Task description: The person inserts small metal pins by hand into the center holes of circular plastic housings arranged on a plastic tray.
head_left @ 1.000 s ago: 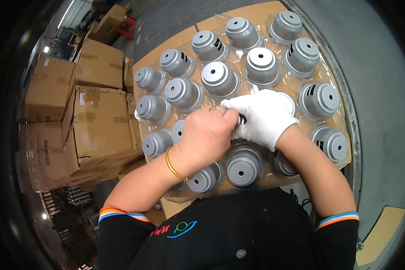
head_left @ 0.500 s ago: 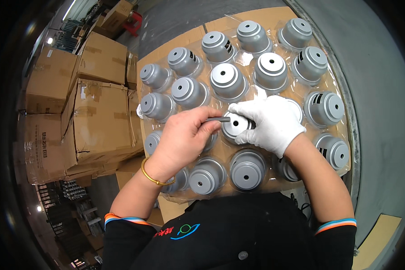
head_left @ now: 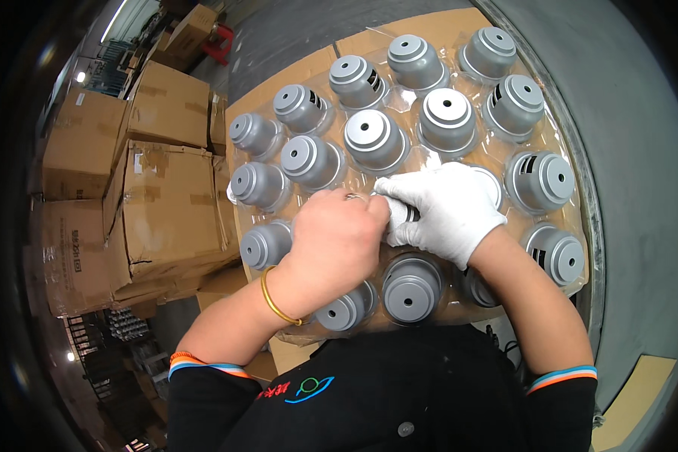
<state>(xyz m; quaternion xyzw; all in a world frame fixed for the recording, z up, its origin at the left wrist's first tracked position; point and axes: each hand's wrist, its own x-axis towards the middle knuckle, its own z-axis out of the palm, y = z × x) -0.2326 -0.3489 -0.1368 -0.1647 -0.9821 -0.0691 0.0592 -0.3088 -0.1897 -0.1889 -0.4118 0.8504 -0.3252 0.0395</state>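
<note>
Bare, with a gold bangle at the wrist, my left hand (head_left: 337, 239) is closed over the top of a silver-grey stepped, cup-shaped housing (head_left: 396, 214). The thin dark rod seen in its fingers half a second ago is now hidden by the hand. My right hand (head_left: 448, 215), in a white glove, curls its thumb and fingers around the right side of the same housing. Most of that housing is covered by both hands. Just nearer to me sits another such housing (head_left: 411, 290), upright with a round hole in its top.
Rows of similar grey housings (head_left: 377, 143) stand in a clear plastic tray (head_left: 572, 279) on cardboard (head_left: 279, 83). Stacked cardboard boxes (head_left: 169, 211) fill the left side. A grey surface (head_left: 618, 188) runs along the right, with a pale board (head_left: 634, 403) at its lower end.
My left hand has moved right and rolled over the housing's top, so the dark rod and the top hole no longer show. My right hand keeps its grip with little movement.
</note>
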